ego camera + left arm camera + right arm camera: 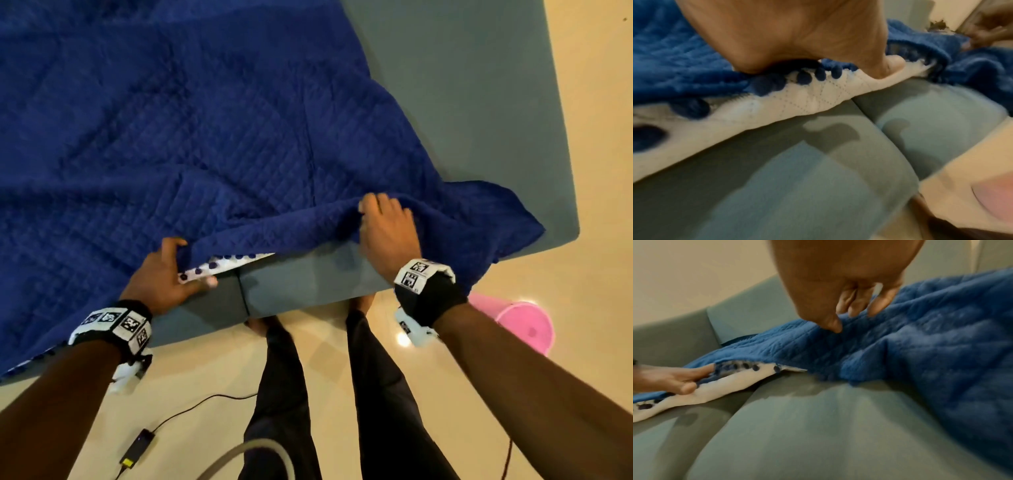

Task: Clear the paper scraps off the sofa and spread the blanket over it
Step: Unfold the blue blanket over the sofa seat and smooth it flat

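Left hand (pixel 164 274) pinches blanket (pixel 171 120) edge; right hand (pixel 387 233) grips fold.

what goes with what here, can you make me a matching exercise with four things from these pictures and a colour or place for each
Things:
1. blanket
2. sofa
3. bucket
4. adapter

Descriptions:
A. pink, on the floor by the right arm
B. grey-green, partly covered
C. black, on the floor with a cable
D. blue on top, white with dots beneath

Pairs: 1-D, 2-B, 3-A, 4-C
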